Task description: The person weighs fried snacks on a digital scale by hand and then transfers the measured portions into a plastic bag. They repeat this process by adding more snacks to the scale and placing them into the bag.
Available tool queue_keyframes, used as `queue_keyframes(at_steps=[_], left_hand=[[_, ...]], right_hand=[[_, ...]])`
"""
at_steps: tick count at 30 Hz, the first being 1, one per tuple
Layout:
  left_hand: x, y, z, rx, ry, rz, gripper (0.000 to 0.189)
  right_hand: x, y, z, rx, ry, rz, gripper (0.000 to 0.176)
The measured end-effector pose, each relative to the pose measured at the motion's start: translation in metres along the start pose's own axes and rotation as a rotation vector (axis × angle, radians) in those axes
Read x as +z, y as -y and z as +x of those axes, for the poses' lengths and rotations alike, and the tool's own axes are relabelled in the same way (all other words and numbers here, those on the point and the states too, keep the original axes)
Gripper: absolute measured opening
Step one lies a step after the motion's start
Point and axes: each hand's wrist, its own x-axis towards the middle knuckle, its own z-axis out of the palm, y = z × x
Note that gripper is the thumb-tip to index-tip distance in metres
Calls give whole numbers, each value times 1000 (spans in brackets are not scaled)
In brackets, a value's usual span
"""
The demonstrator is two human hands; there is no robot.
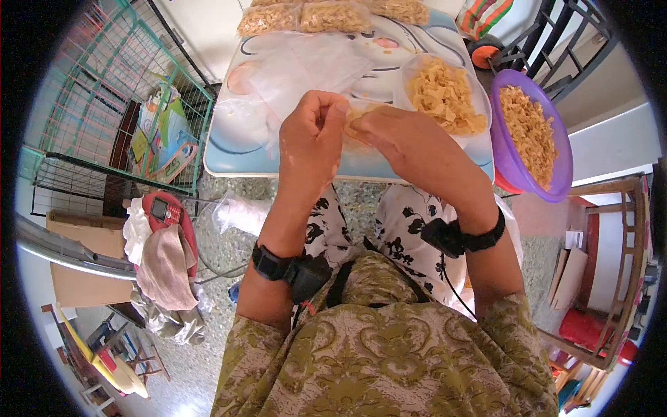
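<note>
Close together over the near part of a low table (243, 156), my two hands meet at a clear plastic bag (358, 144) with yellowish chips in it, mostly hidden by the fingers. My left hand (310, 139) is closed, thumb and fingers pinched at the bag's edge. On the other side, my right hand (410, 139) has its fingers bent and pressed together on the bag. Flat clear plastic bags (299, 73) lie in a loose pile beyond my left hand. Past my right hand stands a pale bowl (404, 78) of yellow chips (445, 94).
Several filled bags (333, 15) line the table's far edge. At the right, a purple basin (566, 156) holds more chips beside a black metal frame (556, 55). A green wire cage (139, 90) stands left, near a red stool (186, 243) with cloths and a phone.
</note>
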Motion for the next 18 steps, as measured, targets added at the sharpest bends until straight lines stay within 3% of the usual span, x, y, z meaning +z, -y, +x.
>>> queue_keyframes(at_steps=[6,13,16,18], left_hand=[[-5,14,3,-7,-20,-85,20],[-5,1,-6,24,67,-112,19],[-3,-1,-10,19,196,-194,18],[-1,8,-9,114,241,-215,17]], right_hand=[[-5,12,-7,334,154,225,18],[14,15,-14,48,15,159,26],[18,9,-11,7,184,-30,30],[24,2,-7,31,363,-166,29]])
